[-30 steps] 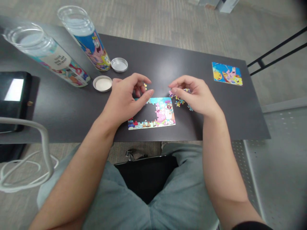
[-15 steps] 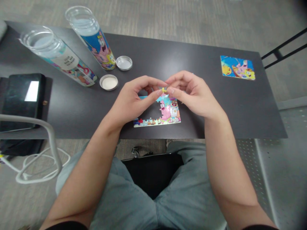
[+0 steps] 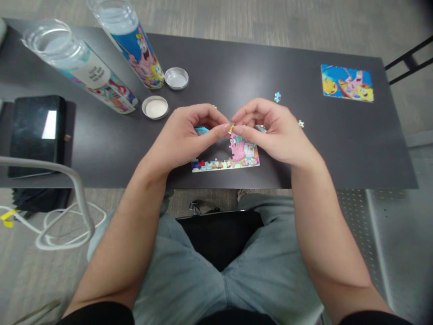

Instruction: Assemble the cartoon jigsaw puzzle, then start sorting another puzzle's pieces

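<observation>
A small yellow jigsaw piece (image 3: 232, 129) is pinched between the fingertips of my left hand (image 3: 194, 133) and my right hand (image 3: 267, 128). Both hands are closed, thumbs and forefingers meeting over the puzzle. Below them lies a partly joined jigsaw puzzle (image 3: 238, 151) with a pink cartoon figure on its right and a strip of joined pieces along its lower edge. Dark table shows through its middle. My hands cover much of its upper part. One loose blue piece (image 3: 278, 97) lies beyond my right hand, and another loose piece (image 3: 301, 123) is just right of it.
Two clear-topped cartoon tubes, one blue (image 3: 142, 54) and one pale (image 3: 94, 74), stand at the left. Near them are a silver lid (image 3: 176, 78) and a white-lined lid (image 3: 155, 108). A black case (image 3: 35, 135) lies far left, a picture card (image 3: 348, 83) far right.
The view has shifted slightly, and loose pieces now show beyond my right hand. Both hands keep the yellow piece between their fingertips above the puzzle.
</observation>
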A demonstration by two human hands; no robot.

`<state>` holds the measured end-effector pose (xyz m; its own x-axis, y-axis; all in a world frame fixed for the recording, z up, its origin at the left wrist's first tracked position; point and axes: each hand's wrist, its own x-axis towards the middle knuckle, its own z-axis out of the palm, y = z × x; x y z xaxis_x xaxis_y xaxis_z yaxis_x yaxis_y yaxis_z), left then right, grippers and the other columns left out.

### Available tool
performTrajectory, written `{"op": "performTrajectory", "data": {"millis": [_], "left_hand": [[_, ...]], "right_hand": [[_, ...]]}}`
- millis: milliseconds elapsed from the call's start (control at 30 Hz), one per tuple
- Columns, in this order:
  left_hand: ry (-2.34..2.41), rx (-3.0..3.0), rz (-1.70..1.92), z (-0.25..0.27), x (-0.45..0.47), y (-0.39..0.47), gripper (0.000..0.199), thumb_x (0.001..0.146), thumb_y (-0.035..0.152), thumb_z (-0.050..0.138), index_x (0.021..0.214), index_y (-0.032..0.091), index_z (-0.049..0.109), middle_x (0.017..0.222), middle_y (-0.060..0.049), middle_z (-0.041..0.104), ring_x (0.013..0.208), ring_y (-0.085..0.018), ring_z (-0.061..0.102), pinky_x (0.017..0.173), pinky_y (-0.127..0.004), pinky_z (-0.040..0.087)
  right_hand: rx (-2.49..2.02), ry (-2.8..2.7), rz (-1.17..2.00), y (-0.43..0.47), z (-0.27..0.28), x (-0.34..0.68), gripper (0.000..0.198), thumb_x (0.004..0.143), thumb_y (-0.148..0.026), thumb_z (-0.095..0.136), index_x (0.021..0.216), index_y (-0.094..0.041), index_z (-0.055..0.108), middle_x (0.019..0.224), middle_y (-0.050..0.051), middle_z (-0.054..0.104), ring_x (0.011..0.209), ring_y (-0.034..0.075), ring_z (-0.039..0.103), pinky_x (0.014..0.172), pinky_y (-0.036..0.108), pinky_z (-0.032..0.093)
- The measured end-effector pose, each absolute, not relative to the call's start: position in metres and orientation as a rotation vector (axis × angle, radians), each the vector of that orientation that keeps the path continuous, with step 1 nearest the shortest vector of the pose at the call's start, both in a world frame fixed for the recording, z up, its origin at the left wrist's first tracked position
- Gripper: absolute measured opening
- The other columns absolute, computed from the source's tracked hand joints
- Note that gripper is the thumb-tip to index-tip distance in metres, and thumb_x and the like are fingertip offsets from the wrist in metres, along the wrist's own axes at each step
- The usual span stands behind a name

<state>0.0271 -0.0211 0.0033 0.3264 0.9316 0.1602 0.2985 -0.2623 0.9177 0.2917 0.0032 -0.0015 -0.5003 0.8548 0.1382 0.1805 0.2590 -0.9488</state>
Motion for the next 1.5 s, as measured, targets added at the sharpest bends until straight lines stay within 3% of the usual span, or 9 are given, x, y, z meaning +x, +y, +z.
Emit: {"op": "performTrajectory", "data": {"millis": [200, 300, 533, 667, 800, 933, 1200, 1367, 1500], "left_hand": [[1.334, 1.971, 1.217, 0.001, 0.004, -0.012, 0.055, 0.113, 0.083, 0.087, 0.102, 0.029, 0.087, 0.097, -0.001, 0.088, 0.086, -0.021, 0.071, 0.085, -0.044, 0.063], [1.345, 2.008, 1.212, -0.003, -0.001, -0.009, 0.062, 0.11, 0.093, 0.086, 0.103, 0.031, 0.086, 0.096, 0.003, 0.086, 0.087, -0.02, 0.067, 0.085, -0.046, 0.059], [1.32, 1.999, 1.043, -0.013, 0.005, -0.007, 0.068, 0.103, 0.093, 0.093, 0.102, 0.026, 0.082, 0.097, 0.004, 0.083, 0.089, -0.02, 0.065, 0.1, -0.045, 0.054], [1.334, 1.97, 1.016, -0.016, 0.005, -0.005, 0.062, 0.105, 0.087, 0.095, 0.106, 0.026, 0.082, 0.099, 0.005, 0.083, 0.093, -0.02, 0.063, 0.097, -0.042, 0.053], [1.305, 1.983, 1.029, -0.021, 0.004, -0.002, 0.053, 0.11, 0.078, 0.094, 0.109, 0.026, 0.084, 0.102, 0.004, 0.083, 0.093, -0.02, 0.063, 0.097, -0.044, 0.051], [1.238, 2.03, 1.114, -0.023, 0.004, 0.0, 0.058, 0.104, 0.085, 0.099, 0.103, 0.029, 0.084, 0.095, 0.004, 0.083, 0.083, -0.017, 0.064, 0.085, -0.044, 0.052], [1.267, 2.037, 1.094, -0.022, 0.003, -0.001, 0.058, 0.107, 0.086, 0.096, 0.104, 0.029, 0.083, 0.097, 0.005, 0.084, 0.086, -0.017, 0.062, 0.09, -0.046, 0.053], [1.261, 2.07, 0.994, -0.013, 0.005, -0.007, 0.055, 0.104, 0.084, 0.096, 0.105, 0.03, 0.086, 0.101, -0.001, 0.081, 0.092, -0.025, 0.07, 0.106, -0.054, 0.055], [1.242, 2.132, 0.834, -0.007, 0.02, -0.019, 0.04, 0.099, 0.074, 0.099, 0.106, 0.035, 0.092, 0.11, -0.008, 0.082, 0.108, -0.037, 0.077, 0.114, -0.066, 0.057]], "right_hand": [[-1.034, -2.003, 1.314, -0.001, 0.006, 0.302, 0.038, 0.103, -0.06, 0.103, 0.114, -0.027, 0.087, 0.088, 0.001, 0.081, 0.076, 0.019, 0.066, 0.068, 0.038, 0.054], [-1.076, -2.072, 1.374, -0.003, 0.011, 0.305, 0.036, 0.103, -0.062, 0.103, 0.107, -0.029, 0.09, 0.081, 0.0, 0.079, 0.071, 0.02, 0.062, 0.063, 0.04, 0.051], [-1.052, -2.097, 1.457, -0.004, 0.012, 0.298, 0.023, 0.1, -0.049, 0.107, 0.099, -0.03, 0.094, 0.078, 0.0, 0.076, 0.077, 0.022, 0.067, 0.075, 0.042, 0.056], [-1.044, -2.123, 1.454, -0.003, 0.011, 0.296, 0.022, 0.098, -0.048, 0.108, 0.1, -0.03, 0.094, 0.077, 0.0, 0.076, 0.079, 0.023, 0.069, 0.076, 0.042, 0.056], [-1.067, -2.11, 1.478, -0.003, 0.011, 0.296, 0.027, 0.1, -0.053, 0.105, 0.108, -0.031, 0.092, 0.083, 0.0, 0.082, 0.081, 0.024, 0.072, 0.076, 0.043, 0.059], [-1.08, -2.032, 1.524, -0.003, 0.008, 0.295, 0.035, 0.093, -0.048, 0.111, 0.114, -0.03, 0.09, 0.095, 0.002, 0.088, 0.087, 0.026, 0.077, 0.078, 0.044, 0.059], [-1.088, -2.137, 1.328, -0.002, 0.008, 0.294, 0.026, 0.098, -0.048, 0.106, 0.113, -0.034, 0.091, 0.099, 0.001, 0.086, 0.084, 0.027, 0.067, 0.08, 0.047, 0.058], [-1.156, -2.093, 1.161, 0.001, 0.011, 0.306, 0.041, 0.1, -0.07, 0.104, 0.114, -0.034, 0.091, 0.101, 0.005, 0.084, 0.089, 0.029, 0.067, 0.081, 0.049, 0.061], [-1.205, -2.083, 0.982, 0.007, 0.012, 0.325, 0.031, 0.104, -0.061, 0.103, 0.114, -0.033, 0.093, 0.102, 0.006, 0.083, 0.089, 0.029, 0.066, 0.087, 0.049, 0.057]]}}
